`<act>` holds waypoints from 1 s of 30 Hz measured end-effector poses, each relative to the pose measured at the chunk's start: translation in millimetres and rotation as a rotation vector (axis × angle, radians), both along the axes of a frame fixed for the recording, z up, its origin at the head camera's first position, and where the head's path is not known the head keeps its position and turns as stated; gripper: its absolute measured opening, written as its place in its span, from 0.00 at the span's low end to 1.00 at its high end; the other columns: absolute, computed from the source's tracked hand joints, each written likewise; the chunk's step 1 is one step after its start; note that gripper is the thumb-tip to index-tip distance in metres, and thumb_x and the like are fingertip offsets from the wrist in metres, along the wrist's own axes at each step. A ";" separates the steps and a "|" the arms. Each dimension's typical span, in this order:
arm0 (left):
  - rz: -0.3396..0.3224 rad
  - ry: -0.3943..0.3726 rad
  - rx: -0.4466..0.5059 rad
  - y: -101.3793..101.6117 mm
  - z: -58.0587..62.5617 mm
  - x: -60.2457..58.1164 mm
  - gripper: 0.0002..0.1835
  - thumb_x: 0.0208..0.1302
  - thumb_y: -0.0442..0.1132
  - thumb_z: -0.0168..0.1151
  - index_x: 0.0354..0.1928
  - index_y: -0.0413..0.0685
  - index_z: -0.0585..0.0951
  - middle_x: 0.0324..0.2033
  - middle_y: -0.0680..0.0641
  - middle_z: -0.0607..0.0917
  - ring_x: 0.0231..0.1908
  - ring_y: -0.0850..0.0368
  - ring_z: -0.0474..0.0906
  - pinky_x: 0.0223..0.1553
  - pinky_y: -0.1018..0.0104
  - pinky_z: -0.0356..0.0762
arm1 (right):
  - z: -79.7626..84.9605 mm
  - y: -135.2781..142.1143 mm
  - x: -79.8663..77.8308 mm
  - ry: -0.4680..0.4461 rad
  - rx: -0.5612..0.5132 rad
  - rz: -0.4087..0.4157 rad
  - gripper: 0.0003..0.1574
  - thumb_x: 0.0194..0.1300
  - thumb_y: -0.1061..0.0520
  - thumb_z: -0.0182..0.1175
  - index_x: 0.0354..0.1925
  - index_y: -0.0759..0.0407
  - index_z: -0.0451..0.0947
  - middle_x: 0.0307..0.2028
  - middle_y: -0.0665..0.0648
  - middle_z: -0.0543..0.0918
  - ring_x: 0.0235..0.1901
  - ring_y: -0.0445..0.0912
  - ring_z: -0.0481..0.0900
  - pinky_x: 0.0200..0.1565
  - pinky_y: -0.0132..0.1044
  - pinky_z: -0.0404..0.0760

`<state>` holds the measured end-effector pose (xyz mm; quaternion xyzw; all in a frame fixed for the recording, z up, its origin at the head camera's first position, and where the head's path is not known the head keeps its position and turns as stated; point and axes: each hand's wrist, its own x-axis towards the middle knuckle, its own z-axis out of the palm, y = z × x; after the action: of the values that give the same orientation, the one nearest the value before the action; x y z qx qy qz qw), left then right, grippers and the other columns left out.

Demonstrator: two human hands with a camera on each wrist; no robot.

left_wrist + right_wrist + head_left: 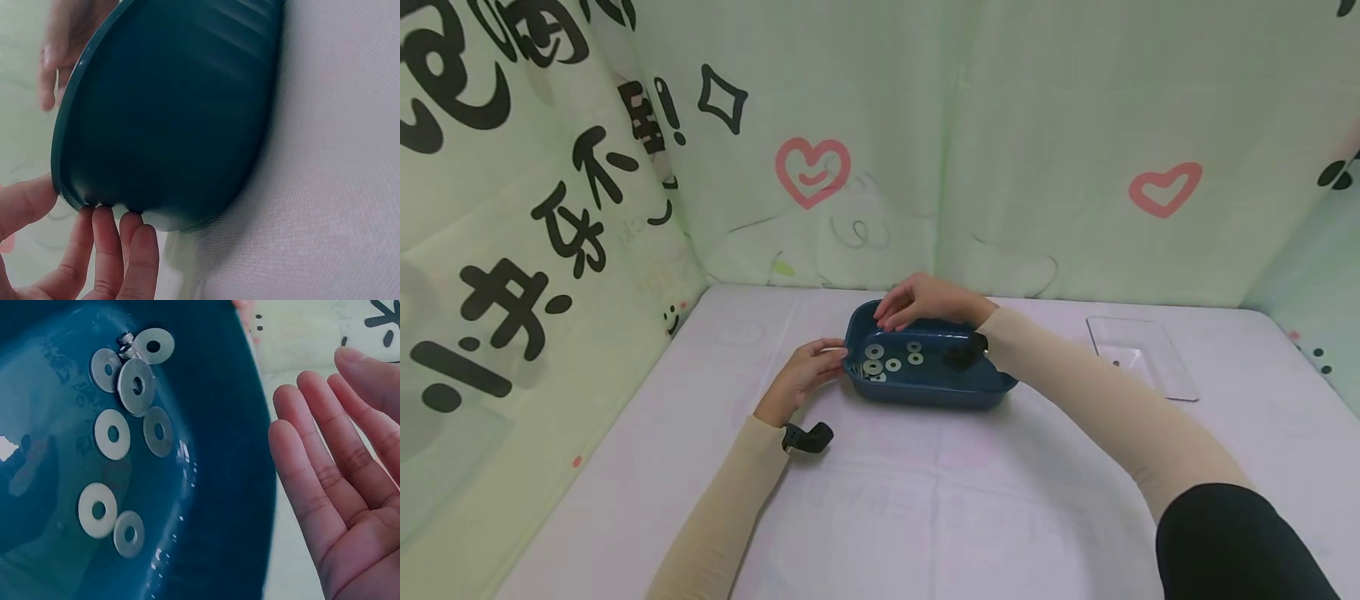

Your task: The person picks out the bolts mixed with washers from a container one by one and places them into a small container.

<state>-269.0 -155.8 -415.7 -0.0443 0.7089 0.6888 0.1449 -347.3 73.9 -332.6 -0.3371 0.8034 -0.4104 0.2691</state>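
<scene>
A deep blue plastic bin [925,397] sits on the table. My left hand [805,372] holds its left end; in the left wrist view the thumb is at the rim [70,94] and the fingertips press the outer wall just below. Over the bin's far left rim hovers my right hand [928,302], its palm [369,550] bare and its fingers loosely bent. Inside the bin, several flat metal washers [112,434] lie toward the left end. A small shiny threaded piece [127,347] rests against two of them, partly hidden.
A shallow clear plastic tray [1180,379] lies on the white-covered table [880,517] to the right, partly behind my right forearm, with a small dark item [1116,363] in it. Printed pale green curtains [1037,167] enclose the back and sides.
</scene>
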 end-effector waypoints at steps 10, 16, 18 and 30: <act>-0.021 0.012 0.006 -2.3 0.7 1.1 0.22 0.67 0.35 0.54 0.61 0.34 0.69 0.56 0.34 0.75 0.45 0.57 0.78 0.62 0.54 0.70 | -27.6 -22.0 -9.3 0.010 0.077 0.069 0.20 0.61 0.60 0.63 0.50 0.69 0.77 0.45 0.65 0.84 0.45 0.54 0.83 0.48 0.41 0.83; -0.028 0.018 0.014 -2.7 1.7 0.7 0.21 0.68 0.36 0.54 0.60 0.34 0.69 0.55 0.35 0.76 0.44 0.60 0.78 0.63 0.54 0.70 | -36.3 -33.1 -11.1 -0.011 0.097 0.100 0.16 0.60 0.66 0.61 0.47 0.71 0.78 0.44 0.66 0.84 0.42 0.51 0.84 0.48 0.41 0.83; -0.027 0.021 0.018 -2.7 1.4 0.4 0.21 0.67 0.35 0.54 0.60 0.33 0.69 0.54 0.36 0.77 0.43 0.60 0.78 0.63 0.54 0.70 | -38.3 -36.1 -10.5 0.005 0.117 0.115 0.15 0.60 0.66 0.62 0.46 0.70 0.79 0.42 0.65 0.85 0.40 0.47 0.84 0.47 0.39 0.83; -0.025 0.032 0.021 -3.1 -1.1 -1.3 0.20 0.67 0.35 0.54 0.59 0.34 0.70 0.42 0.48 0.80 0.37 0.66 0.78 0.59 0.57 0.73 | -44.3 -46.5 -6.7 -0.060 0.183 0.199 0.12 0.59 0.66 0.62 0.43 0.69 0.81 0.39 0.61 0.87 0.36 0.41 0.84 0.47 0.36 0.83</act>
<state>-270.3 -158.9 -416.8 -0.0229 0.7045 0.6948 0.1426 -354.0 27.4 -376.9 -0.3769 0.7917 -0.3166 0.3618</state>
